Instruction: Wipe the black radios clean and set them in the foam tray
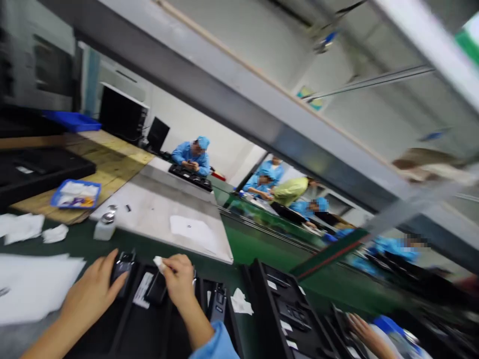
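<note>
My left hand point(90, 286) has its thumb and fingers at the near side of a black handheld device point(124, 267) with a small screen, gripping it at the left of a black compartment tray point(129, 329). My right hand point(181, 279) pinches a crumpled white tissue point(159, 262) over the same tray. Below that tissue lies a second dark device point(157, 289), partly hidden by my right hand, beside a white label point(143, 290). A further black device point(218, 301) rests in the tray's right compartment, to the right of my right forearm.
A white bottle with metal top point(105, 227), a blue tray point(77, 194) and crumpled tissues point(23, 228) stand beyond my left hand. Another black tray point(290, 311) is on the right, near a co-worker's hand point(362, 326). A shelf beam point(239, 99) crosses overhead.
</note>
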Demonstrator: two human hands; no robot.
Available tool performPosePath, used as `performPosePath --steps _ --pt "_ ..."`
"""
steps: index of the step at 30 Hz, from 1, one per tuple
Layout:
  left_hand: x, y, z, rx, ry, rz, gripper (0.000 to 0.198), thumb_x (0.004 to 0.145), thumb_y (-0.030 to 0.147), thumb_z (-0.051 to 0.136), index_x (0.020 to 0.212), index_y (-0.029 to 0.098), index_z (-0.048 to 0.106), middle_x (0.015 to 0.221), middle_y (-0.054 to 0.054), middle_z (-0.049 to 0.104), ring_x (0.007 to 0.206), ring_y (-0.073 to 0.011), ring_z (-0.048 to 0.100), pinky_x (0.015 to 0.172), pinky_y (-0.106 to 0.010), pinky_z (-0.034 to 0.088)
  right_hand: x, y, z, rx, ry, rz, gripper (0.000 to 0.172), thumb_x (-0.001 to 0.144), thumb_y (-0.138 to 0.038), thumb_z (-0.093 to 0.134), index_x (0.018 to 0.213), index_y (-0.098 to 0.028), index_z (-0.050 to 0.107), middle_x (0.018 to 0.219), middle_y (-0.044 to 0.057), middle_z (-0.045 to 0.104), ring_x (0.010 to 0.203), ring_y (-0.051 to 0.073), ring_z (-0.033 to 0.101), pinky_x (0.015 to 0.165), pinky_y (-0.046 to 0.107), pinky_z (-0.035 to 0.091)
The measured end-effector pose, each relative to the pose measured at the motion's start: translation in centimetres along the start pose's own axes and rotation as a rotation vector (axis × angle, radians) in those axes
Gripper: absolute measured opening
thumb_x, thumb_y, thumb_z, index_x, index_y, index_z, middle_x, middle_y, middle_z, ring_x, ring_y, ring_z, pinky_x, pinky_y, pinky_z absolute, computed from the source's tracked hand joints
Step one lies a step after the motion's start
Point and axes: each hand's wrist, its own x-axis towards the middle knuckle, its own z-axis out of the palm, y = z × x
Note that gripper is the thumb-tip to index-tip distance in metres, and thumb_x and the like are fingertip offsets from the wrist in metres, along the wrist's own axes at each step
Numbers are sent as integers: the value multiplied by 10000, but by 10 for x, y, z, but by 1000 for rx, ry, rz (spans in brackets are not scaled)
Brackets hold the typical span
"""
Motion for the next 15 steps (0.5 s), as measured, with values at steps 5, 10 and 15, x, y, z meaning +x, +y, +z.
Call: performPosePath --steps 5,10,15 --pt "36 39 10 222 -261 -128 772 894 432 562 1528 79 297 1123 -236 588 1044 -392 609 800 -465 517 -74 12 -34 131 -11 28 184 905 -225 617 946 -287 785 808 21 704 787 192 646 727 318 495" --pt "45 44 16 141 -250 -184 831 863 330 587 1557 87 199 1137 -242 573 973 -374 662 805 -478 514 -104 10 -50 158 -11 10 183 923 -234 613 974 -304 775 793 14 687 762 186 648 690 303 522" --pt "1 24 -5 -125 -170 -45 902 857 318 624 1572 228 81 1268 -109 579 1155 -249 615 967 -371 511 -112 20 -66 207 26 16 166 927 -256 629 991 -296 777 812 23 686 754 181 660 663 286 541"
